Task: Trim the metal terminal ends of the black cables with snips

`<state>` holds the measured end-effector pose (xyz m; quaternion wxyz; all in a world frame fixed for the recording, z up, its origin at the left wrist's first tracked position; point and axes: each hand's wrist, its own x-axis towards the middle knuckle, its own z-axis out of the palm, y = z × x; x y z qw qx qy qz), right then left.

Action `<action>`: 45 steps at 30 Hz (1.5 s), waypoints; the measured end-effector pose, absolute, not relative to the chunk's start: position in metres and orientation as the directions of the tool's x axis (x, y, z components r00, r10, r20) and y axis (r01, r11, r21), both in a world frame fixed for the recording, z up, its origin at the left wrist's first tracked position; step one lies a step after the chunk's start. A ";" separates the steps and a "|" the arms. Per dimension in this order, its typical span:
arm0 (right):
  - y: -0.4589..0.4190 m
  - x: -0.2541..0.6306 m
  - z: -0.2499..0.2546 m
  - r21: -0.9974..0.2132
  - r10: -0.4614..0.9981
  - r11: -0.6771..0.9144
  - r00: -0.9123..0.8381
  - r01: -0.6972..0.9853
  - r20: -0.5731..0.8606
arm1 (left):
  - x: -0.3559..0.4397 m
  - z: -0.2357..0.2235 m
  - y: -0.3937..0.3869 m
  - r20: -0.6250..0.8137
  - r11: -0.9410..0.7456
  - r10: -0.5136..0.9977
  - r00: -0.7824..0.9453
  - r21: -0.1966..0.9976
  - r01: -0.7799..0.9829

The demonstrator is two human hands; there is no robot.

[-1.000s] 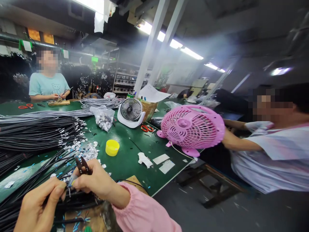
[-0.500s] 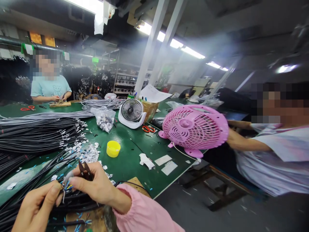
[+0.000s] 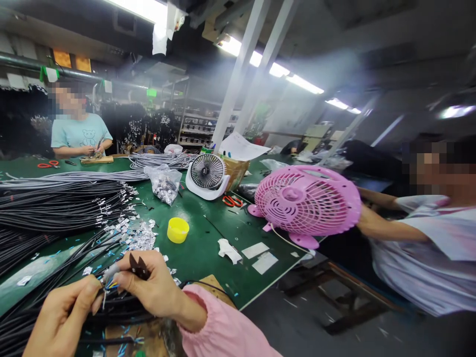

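Low in the view, my left hand [image 3: 67, 315] is closed, with thumb and forefinger pinching a cable end. Thin blue, yellow and white wires [image 3: 109, 285] fan out of that end. My right hand [image 3: 158, 287], below a pink sleeve, is wrapped round small dark wire cutters [image 3: 139, 267] whose blades point up. Its thumb and forefinger also meet at the wires, beside my left fingertips. A grey covering shows on one right fingertip. Under both hands lie black cables [image 3: 126, 308] and a wooden board [image 3: 148, 337] with wire scraps; the cutter handles are hidden in the palm.
Bundled black cables [image 3: 55, 208] and foil scraps [image 3: 143, 235] cover the left of the green table [image 3: 201, 243]. Beyond stand a yellow ring [image 3: 178, 230], a white fan [image 3: 207, 173], red-handled scissors [image 3: 232, 201] and a pink fan [image 3: 305, 203]. Co-workers sit across and at right.
The view has swung slightly, so the table's things appear a little further right. My hands keep the same grip on the wires and cutters. The cutter blades tilt slightly differently.
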<state>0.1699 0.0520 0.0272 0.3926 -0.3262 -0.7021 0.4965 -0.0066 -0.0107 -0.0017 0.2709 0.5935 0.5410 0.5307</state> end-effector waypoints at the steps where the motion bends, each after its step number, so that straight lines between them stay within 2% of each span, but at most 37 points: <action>1: 0.051 0.170 0.027 -0.938 0.835 0.340 -0.479 0.064 0.270 | -0.005 0.000 -0.012 0.338 -0.266 0.928 -0.155 0.895 0.359; 4: 0.049 0.170 0.026 -0.909 0.814 0.412 -0.471 0.058 0.340 | 0.000 0.006 -0.015 0.335 -0.239 0.921 -0.198 0.889 0.391; 9: 0.049 0.172 0.022 -0.953 0.842 0.302 -0.472 0.012 0.261 | -0.003 0.001 -0.013 0.462 -0.358 0.877 -0.132 0.811 0.462; 13: 0.051 0.174 0.020 -0.957 0.866 0.279 -0.450 0.074 0.218 | -0.009 -0.009 -0.012 0.466 -0.344 0.869 -0.163 0.808 0.478; 15: 0.053 0.174 0.017 -0.966 0.859 0.253 -0.471 0.052 0.200 | -0.009 -0.009 -0.013 0.474 -0.339 0.862 -0.181 0.803 0.490; 19: 0.056 0.173 0.006 -0.959 0.855 0.281 -0.443 -0.044 0.271 | -0.006 0.006 -0.012 0.534 -0.405 0.836 -0.129 0.757 0.512; 24: 0.054 0.172 0.007 -0.950 0.875 0.311 -0.381 -0.027 0.298 | -0.004 0.022 -0.010 0.492 -0.446 0.869 0.042 0.745 0.496; 26: 0.051 0.171 0.017 -0.949 0.896 0.316 -0.336 0.024 0.289 | -0.005 0.023 -0.009 0.508 -0.447 0.861 0.013 0.744 0.496; 29: 0.047 0.169 0.033 -0.928 0.899 0.354 -0.317 0.115 0.303 | -0.005 0.024 -0.008 0.538 -0.404 0.833 -0.131 0.753 0.519; 33: 0.046 0.168 0.040 -0.870 0.788 0.494 -0.429 0.010 0.442 | 0.000 0.032 -0.009 0.535 -0.359 0.808 -0.246 0.779 0.515; 37: 0.050 0.169 0.027 -0.834 0.758 0.551 -0.426 0.011 0.495 | 0.003 0.033 -0.011 0.567 -0.394 0.795 -0.217 0.754 0.526; 42: 0.058 0.171 -0.002 -0.814 0.766 0.580 -0.349 0.014 0.540 | -0.006 0.006 -0.011 0.535 -0.397 0.832 -0.147 0.760 0.515; 45: 0.061 0.171 -0.011 -0.806 0.754 0.592 -0.351 -0.001 0.555 | -0.010 -0.006 -0.012 0.563 -0.427 0.820 -0.105 0.723 0.543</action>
